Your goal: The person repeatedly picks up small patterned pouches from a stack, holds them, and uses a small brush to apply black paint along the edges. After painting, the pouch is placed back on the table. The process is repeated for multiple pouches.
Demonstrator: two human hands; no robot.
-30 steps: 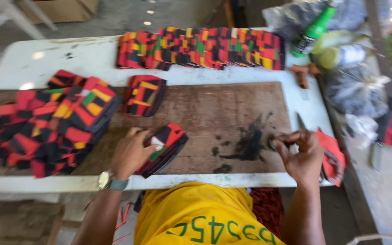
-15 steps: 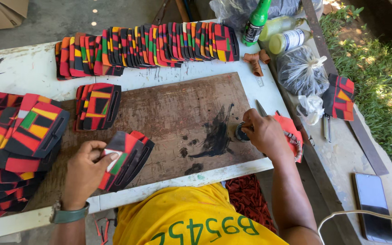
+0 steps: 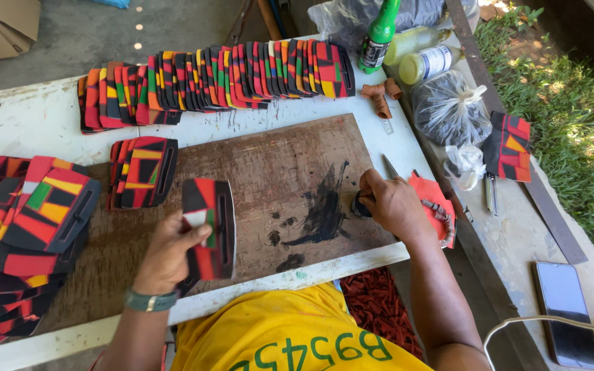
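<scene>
Near the counter's (image 3: 29, 120) front edge, a flat patterned panel (image 3: 209, 227) is gripped upright at its lower left by the left hand (image 3: 170, 251); it is judged light, stiff and easily pinched along an edge. Further right, the right hand's (image 3: 393, 203) fingers are clenched on a small dark round object (image 3: 361, 205) at the board's (image 3: 290, 165) right edge

I worked at an outdoor craft workshop: my white desk (image 3: 29, 124) stood on bare concrete beside grass (image 3: 579, 130). It carried an ink-stained wooden board (image 3: 290, 178), rows of patterned fabric pieces (image 3: 214, 79) and glue bottles (image 3: 379, 31).
</scene>
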